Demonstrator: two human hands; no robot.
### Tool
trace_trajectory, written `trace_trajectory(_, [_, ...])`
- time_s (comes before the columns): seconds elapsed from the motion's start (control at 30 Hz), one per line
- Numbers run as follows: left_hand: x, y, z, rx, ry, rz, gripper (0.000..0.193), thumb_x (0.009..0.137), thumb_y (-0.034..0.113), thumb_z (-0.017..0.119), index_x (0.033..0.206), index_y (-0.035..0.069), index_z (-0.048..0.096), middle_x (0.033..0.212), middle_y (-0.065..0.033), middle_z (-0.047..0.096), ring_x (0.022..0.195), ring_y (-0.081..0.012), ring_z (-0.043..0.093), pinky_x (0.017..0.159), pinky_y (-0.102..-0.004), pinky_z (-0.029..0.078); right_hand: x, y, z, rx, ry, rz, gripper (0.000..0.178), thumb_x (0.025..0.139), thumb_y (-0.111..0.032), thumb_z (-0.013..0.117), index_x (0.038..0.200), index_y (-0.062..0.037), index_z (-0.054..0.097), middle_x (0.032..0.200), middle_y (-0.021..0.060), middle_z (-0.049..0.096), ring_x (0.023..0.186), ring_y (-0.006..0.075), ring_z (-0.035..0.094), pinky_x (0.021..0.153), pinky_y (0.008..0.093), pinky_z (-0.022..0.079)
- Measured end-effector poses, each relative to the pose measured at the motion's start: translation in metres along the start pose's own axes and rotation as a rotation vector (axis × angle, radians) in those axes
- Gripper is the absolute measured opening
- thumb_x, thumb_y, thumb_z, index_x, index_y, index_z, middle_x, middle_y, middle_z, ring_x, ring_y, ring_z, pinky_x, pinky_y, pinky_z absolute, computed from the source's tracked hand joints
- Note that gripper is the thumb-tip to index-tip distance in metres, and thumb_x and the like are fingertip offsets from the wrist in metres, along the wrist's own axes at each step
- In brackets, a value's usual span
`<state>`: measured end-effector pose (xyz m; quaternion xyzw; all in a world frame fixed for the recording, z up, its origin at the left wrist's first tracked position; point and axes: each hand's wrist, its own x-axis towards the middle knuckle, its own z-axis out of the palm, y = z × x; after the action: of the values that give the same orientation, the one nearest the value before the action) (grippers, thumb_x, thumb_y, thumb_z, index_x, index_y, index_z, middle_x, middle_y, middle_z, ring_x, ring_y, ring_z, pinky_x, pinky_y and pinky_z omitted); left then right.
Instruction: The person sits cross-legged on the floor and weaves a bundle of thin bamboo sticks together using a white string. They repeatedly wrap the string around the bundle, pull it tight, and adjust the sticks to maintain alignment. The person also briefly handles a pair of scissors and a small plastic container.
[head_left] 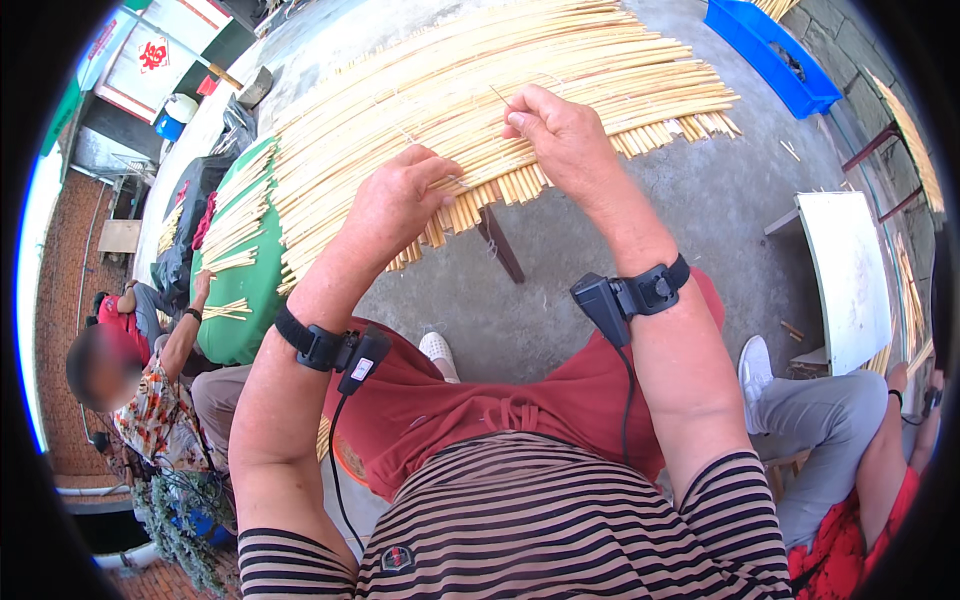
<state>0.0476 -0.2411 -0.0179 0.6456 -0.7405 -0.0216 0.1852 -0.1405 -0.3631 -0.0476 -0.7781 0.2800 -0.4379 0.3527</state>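
Observation:
A wide mat of pale reed sticks (470,105), lying side by side and tied across with white string, spreads out before me. Over its near edge, my left hand (402,195) is closed in a pinch; a bit of white string seems to show by its fingertips, but what they hold is not clear. Farther right and a little higher, my right hand (562,138) is closed with thumb against forefinger. From its fingertips a thin needle-like piece (498,96) points up and left above the sticks. A dark leg (500,245) shows beneath the mat's near edge.
At the left, a green-covered table (245,310) bears bundles of sticks, with a co-worker's hand (202,285) on it. A blue crate (770,55) stands far right. A white board (845,275) leans nearer on the right, beside another person's grey-trousered leg (820,415).

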Motion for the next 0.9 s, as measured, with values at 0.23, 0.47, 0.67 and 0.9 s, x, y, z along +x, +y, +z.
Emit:
trace_trajectory(0.23, [-0.002,0.001,0.013,0.183,0.080,0.089,0.013,0.078,0.008,0.067,0.086,0.006,0.057,0.097,-0.0059,0.061,0.086,-0.0277,0.063,0.073,-0.0361,0.051,-0.009,-0.002,0.004,0.039,-0.305,-0.020,0.014,0.096,-0.017,0.053,0.096,-0.0029,0.055,0.084,0.0116,0.070,0.085,0.0252,0.069,0.072,0.0360,0.051])
trace_trajectory(0.47, [0.055,-0.017,-0.034,0.601,0.270,0.385,0.013,0.081,0.003,0.056,0.091,0.007,0.049,0.082,-0.0100,0.051,0.078,-0.0272,0.060,0.066,-0.0383,0.049,-0.013,0.010,-0.003,-0.046,-0.316,-0.119,0.011,0.095,-0.013,0.053,0.095,-0.0029,0.056,0.088,0.0097,0.072,0.087,0.0239,0.069,0.074,0.0339,0.051])
trace_trajectory(0.67, [0.113,-0.065,-0.152,0.834,0.557,-0.256,0.019,0.087,-0.001,0.048,0.103,0.008,0.052,0.099,-0.0167,0.059,0.092,-0.0360,0.060,0.079,-0.0487,0.048,-0.011,0.003,0.000,-0.004,-0.311,-0.104,0.011,0.095,-0.013,0.052,0.095,-0.0028,0.057,0.089,0.0082,0.072,0.087,0.0216,0.069,0.074,0.0311,0.051])
trace_trajectory(0.9, [-0.001,0.061,-0.068,-0.463,-0.379,-0.226,0.017,0.085,0.007,0.067,0.101,0.008,0.069,0.082,-0.0067,0.069,0.073,-0.0204,0.063,0.070,-0.0301,0.050,-0.008,0.014,-0.006,0.126,-0.147,0.068,0.018,0.091,-0.018,0.061,0.096,-0.0019,0.068,0.082,0.0051,0.069,0.078,0.0098,0.061,0.073,0.0257,0.048])
